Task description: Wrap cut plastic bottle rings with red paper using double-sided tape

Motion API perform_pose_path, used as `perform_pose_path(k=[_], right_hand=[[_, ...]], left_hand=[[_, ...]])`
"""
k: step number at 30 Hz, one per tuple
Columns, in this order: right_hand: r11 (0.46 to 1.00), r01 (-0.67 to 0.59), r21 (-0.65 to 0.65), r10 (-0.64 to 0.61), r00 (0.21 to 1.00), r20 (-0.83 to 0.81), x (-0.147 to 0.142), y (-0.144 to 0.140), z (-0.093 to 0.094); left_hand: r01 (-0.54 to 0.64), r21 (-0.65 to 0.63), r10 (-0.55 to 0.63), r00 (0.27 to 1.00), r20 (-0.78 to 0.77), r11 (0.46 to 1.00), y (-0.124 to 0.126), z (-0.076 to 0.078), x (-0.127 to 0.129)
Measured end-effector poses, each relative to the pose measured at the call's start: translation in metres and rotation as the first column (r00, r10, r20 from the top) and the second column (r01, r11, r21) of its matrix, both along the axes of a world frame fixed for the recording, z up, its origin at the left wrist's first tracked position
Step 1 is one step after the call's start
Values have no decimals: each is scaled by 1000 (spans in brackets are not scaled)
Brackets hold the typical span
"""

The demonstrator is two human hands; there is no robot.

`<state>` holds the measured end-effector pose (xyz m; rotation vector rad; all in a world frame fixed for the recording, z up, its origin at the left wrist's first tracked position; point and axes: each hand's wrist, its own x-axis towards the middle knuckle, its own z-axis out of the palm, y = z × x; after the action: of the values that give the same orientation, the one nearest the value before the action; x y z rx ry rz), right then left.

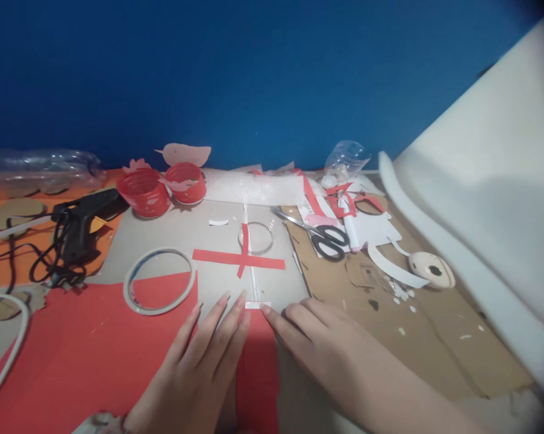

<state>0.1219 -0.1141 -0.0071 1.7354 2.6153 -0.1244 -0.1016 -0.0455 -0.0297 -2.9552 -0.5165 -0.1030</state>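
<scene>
My left hand [208, 349] lies palm down, fingers stretched out, along the left side of a red paper strip [257, 374]. Across the far end of that strip sits a short white piece of tape [253, 305]. One fingertip of my right hand [317, 337] is at the tape's right end, with the other fingers curled in; its thumb cannot be made out. Just beyond lies a red paper cross [221, 258], two narrow strips overlapping. Left of it is a white tape roll [128, 289], partly over a large red sheet [95, 349].
Black-handled scissors [328, 241] lie right of a clear tape roll [272, 238]. A black glue gun [79, 226] with cords rests at left, near two red paper cups [145, 196]. A white correction-tape-like object [432, 269] lies on cardboard [411, 355]. A blue wall [253, 78] rises behind.
</scene>
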Motion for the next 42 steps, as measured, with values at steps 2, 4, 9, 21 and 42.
perform_pose_path(k=[2, 4, 9, 21, 42], right_hand=[[1000, 4, 18, -5, 999, 35, -1, -1, -2], [999, 7, 33, -9, 998, 55, -1, -3, -4], [1000, -6, 30, 4, 998, 67, 4, -8, -7], [993, -48, 104, 43, 998, 43, 7, -2, -8], [997, -48, 65, 49, 999, -20, 5, 5, -5]], left_hand=[[6, -11, -6, 1000, 6, 1000, 0, -1, 0], [7, -24, -7, 1000, 13, 1000, 0, -2, -1], [-3, -59, 4, 1000, 28, 998, -2, 0, -1], [-9, -104, 13, 999, 35, 995, 0, 5, 2], [-58, -197, 77, 993, 87, 979, -9, 6, 2]])
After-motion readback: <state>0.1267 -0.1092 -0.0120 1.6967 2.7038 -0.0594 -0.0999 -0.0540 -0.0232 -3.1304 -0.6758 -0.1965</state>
